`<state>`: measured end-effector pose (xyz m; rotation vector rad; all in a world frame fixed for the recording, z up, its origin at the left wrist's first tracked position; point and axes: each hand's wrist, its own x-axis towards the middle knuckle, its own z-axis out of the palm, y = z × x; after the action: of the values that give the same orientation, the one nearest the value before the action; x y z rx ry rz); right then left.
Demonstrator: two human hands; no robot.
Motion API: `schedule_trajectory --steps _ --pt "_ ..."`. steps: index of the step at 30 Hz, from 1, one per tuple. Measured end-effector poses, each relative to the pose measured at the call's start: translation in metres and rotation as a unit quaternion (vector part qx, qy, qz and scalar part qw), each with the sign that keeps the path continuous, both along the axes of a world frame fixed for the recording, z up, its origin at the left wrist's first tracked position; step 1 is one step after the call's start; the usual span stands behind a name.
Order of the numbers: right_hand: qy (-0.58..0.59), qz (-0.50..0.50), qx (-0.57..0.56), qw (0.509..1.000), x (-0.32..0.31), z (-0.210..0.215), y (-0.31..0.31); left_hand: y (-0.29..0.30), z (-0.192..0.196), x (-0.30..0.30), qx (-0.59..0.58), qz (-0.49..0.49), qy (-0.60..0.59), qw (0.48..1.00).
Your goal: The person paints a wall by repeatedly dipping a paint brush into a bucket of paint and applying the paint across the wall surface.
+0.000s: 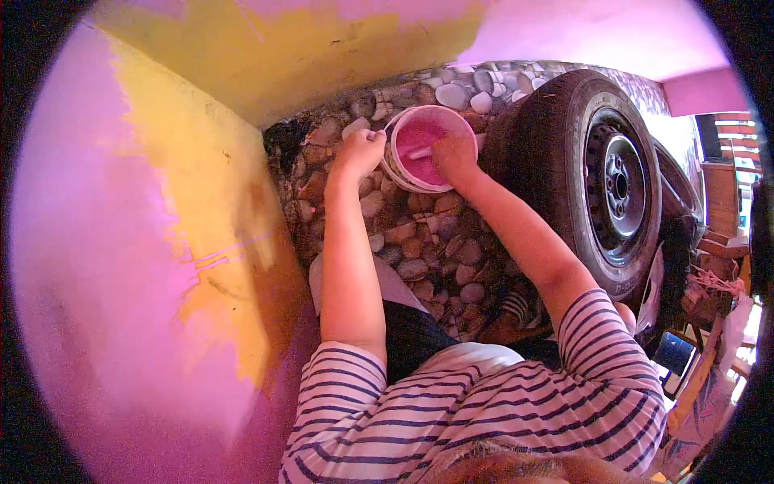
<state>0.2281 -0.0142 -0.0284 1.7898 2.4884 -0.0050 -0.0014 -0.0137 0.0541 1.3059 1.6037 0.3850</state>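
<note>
Near the top centre of the frame, my left hand [362, 152] is pinching what looks like the thin handle of a white bucket [393, 171]; apart from it, my right hand [456, 158] is gripping a pale tool [419, 152] inside, over pink paint [425, 129]. Should my left fingers slip while my right is pressing, the bucket could tip across the pebble-patterned floor [413, 269]. A careless flick could be splashing the tyre [551, 161], leaning right of centre.
</note>
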Motion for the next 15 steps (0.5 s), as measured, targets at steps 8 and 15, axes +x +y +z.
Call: schedule_trajectory --steps 8,15 --pt "0.000 -0.023 -0.020 1.000 -0.002 0.016 -0.010 0.000 -0.014 0.003 0.020 0.017 -0.006 1.000" --pt "0.115 -0.073 -0.057 0.989 0.017 0.103 -0.025 0.006 -0.034 -0.004 0.032 0.029 0.000 0.999"
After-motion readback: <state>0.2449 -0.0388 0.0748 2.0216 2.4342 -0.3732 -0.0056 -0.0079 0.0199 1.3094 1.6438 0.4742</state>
